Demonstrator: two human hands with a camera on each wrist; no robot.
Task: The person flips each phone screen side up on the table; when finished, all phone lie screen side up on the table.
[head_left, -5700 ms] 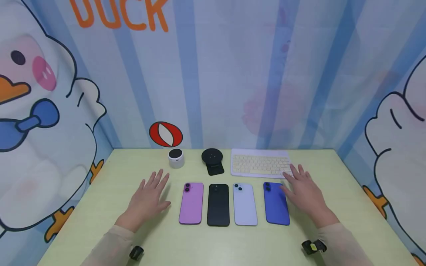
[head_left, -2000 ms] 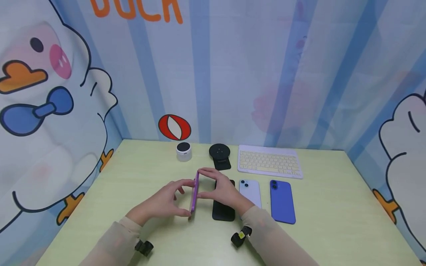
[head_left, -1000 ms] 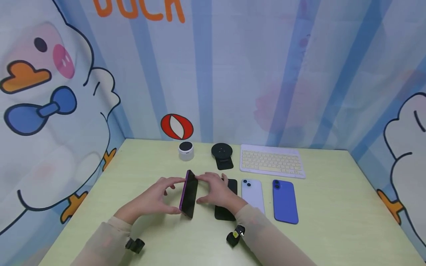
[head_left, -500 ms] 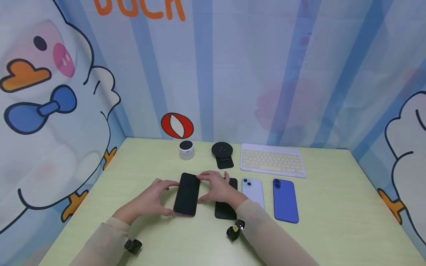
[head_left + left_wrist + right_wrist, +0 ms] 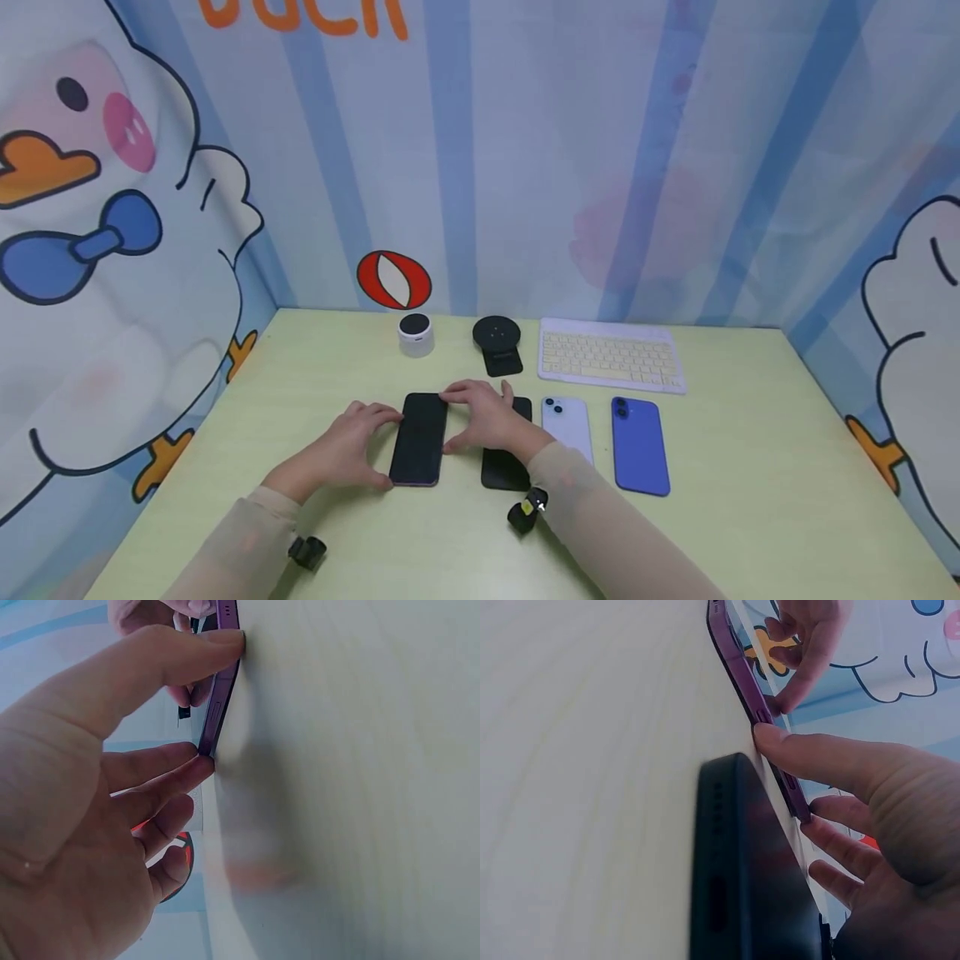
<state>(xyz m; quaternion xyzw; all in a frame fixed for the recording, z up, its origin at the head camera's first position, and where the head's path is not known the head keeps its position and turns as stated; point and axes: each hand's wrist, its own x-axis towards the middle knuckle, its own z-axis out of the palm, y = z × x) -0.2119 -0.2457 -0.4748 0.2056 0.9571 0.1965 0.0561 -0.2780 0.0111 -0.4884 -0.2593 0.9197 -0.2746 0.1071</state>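
Note:
A purple-edged smartphone [image 5: 418,439] lies with its dark screen up on the table, in the middle of the head view. My left hand [image 5: 333,450] holds it along its left side, thumb near the bottom corner and fingertips farther up. From the other side my right hand [image 5: 491,423] holds it, index finger at the top right corner and thumb on the right edge. Both wrist views show fingertips against the phone's purple rim [image 5: 219,701]. Under my right hand and wrist lies a black phone [image 5: 506,471], partly hidden.
To the right lie a pale lilac phone [image 5: 567,425], its lower part behind my sleeve, and a blue phone [image 5: 640,448]. Behind stand a small white speaker [image 5: 416,337], a black round-topped stand [image 5: 497,336] and a lilac keyboard [image 5: 609,354]. A patterned curtain [image 5: 525,167] closes off the back.
Lying back up at first, the purple phone was lifted on edge between both hands, turned over and lowered screen up. Both hands came in from the sides and still touch it.

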